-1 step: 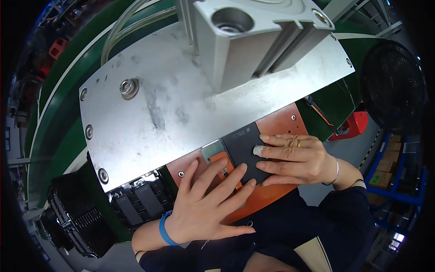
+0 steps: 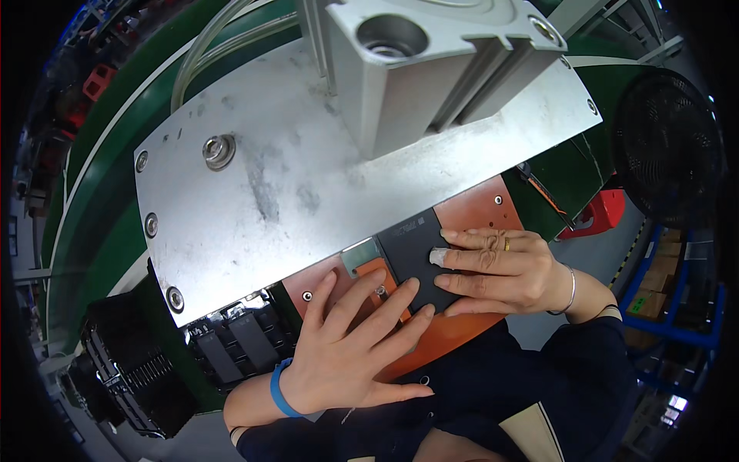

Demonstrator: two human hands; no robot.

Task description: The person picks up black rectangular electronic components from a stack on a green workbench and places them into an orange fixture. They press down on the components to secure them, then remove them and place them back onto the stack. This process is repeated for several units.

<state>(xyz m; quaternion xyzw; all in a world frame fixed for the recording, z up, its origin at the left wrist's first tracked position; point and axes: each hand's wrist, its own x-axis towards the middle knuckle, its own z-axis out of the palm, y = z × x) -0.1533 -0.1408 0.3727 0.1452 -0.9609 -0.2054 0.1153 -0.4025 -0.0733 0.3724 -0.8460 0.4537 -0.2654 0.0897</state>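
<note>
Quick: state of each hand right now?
Left hand: open, fingers spread, some fingertips at the left edge of the flat, dark grey rectangular block.
Right hand: open, fingers extended, fingertips laid on that block.

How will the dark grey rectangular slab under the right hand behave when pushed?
The dark grey rectangular slab is probably stiff, since its visible edges look straight. It seems unlikely to roll, because its form is broad and flat. It may not slide left easily, as an orange block sits close on that side.
</note>
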